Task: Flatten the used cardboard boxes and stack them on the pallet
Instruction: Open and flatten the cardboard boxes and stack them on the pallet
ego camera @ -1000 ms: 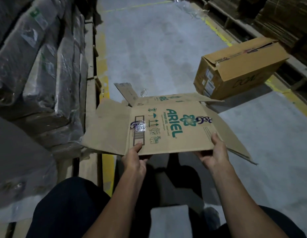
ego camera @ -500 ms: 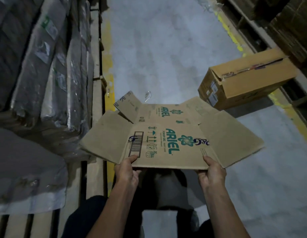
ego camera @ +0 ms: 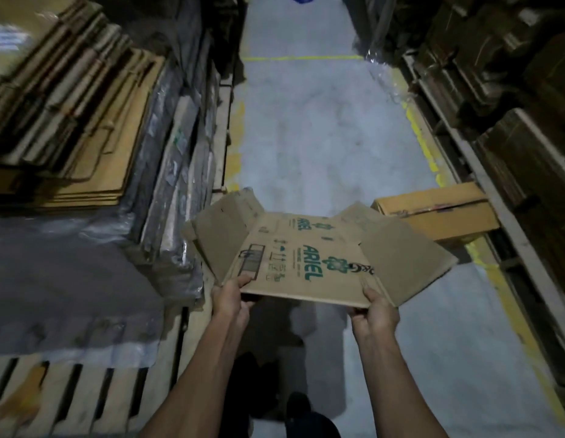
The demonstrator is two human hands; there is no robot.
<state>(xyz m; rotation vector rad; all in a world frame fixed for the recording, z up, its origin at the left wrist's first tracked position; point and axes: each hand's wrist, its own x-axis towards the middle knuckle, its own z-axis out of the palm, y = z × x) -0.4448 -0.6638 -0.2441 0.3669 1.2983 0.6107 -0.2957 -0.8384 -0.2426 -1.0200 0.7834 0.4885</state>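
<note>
Flattened cardboard box (ego camera: pixel 309 260) (matte brown, creased flaps), near edge pinched by left hand (ego camera: pixel 229 297), right hand (ego camera: pixel 377 306).

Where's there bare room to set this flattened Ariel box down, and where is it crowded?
Both hands, left hand and right hand, grip the Ariel box. Bare room: the pallet slats at lower left, and the aisle floor ahead. Crowded: the cardboard stack upper left, and the closed box against the right-hand racks.

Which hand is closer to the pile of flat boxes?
The left hand. It holds the flattened brown Ariel cardboard box on the side nearest the stack of flattened cardboard; the right hand is farther.
</note>
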